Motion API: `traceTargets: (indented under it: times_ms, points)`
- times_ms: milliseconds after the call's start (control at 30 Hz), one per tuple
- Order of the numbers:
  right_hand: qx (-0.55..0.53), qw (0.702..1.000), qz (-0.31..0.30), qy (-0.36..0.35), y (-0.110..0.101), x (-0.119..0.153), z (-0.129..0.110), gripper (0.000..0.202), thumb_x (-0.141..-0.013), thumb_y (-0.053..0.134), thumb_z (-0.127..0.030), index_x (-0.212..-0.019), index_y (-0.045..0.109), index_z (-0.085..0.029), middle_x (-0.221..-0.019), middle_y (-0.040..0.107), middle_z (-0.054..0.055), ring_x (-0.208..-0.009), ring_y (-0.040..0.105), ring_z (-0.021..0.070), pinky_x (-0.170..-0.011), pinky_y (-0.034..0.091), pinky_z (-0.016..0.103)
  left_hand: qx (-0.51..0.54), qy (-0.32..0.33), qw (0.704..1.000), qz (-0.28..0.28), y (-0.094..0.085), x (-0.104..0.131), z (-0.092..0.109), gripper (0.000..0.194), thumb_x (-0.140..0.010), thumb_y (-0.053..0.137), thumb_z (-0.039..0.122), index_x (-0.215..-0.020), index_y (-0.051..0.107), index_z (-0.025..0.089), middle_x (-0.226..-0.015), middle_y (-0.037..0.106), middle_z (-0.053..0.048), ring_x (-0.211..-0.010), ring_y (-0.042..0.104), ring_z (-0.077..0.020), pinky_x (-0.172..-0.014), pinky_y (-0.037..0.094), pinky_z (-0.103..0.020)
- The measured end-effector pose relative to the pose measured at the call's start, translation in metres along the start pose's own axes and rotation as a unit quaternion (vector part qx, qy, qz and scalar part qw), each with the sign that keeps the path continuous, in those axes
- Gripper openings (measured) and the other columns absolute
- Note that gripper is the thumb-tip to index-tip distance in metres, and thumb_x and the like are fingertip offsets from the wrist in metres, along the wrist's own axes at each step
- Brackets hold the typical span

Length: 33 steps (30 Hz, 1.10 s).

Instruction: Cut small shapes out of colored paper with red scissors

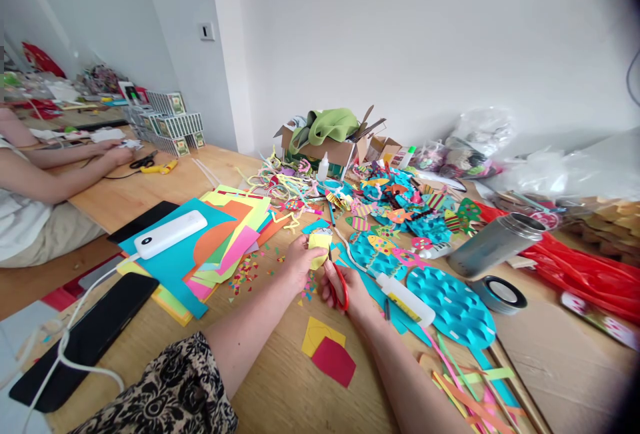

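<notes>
At the bottom centre of the frame, a dark red paper piece [334, 361] overlaps a yellow square [320, 334] on the wooden table [260, 367]. Just beyond, near the middle, the right hand [345, 287] has its fingers curled round the handles of the red scissors [341, 289]. Their long axis slants from the handles at lower right to the blades at upper left — the tips point away from the wearer, towards the yellow paper [319, 249]. Whether the blades are parted, I cannot tell. The left hand [299, 262] clamps that paper between thumb and fingers, upright or nearly so.

At lower left lies a black phone [85, 341]; beyond it, a white power bank [171, 234] rests on coloured sheets [235, 247]. Right of centre, a white glue bottle [406, 301] lies beside a blue disc [450, 304], with a metal flask [495, 244] past them. Farther back stands an open carton [320, 147] — and at upper left, another person's hands [117, 152] are near a yellow tool [160, 167].
</notes>
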State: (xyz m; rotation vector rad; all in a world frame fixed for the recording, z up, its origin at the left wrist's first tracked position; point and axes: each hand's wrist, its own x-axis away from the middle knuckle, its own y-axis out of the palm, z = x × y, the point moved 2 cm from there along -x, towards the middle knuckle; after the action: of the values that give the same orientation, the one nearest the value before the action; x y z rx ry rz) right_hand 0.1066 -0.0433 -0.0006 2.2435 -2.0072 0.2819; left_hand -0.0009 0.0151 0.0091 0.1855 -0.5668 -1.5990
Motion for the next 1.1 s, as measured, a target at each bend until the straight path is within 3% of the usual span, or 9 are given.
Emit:
traceTargets:
  times_ms: [1100]
  points:
    - [0.016,1.000,0.008,-0.002,-0.0011,-0.0026,0.0029,0.057,-0.074,0.056,-0.074,-0.066,0.053,-0.018,-0.045,0.057,-0.002,-0.032,0.047,0.0085,-0.028,0.028,0.017,-0.005,-0.003,1.000,0.011,0.0001,0.0003,-0.0006,0.034,-0.045,0.078,0.015,-0.074,0.062,0.015,-0.063,0.063,0.000,-0.054,0.055,-0.0113,-0.052,0.039,-0.022]
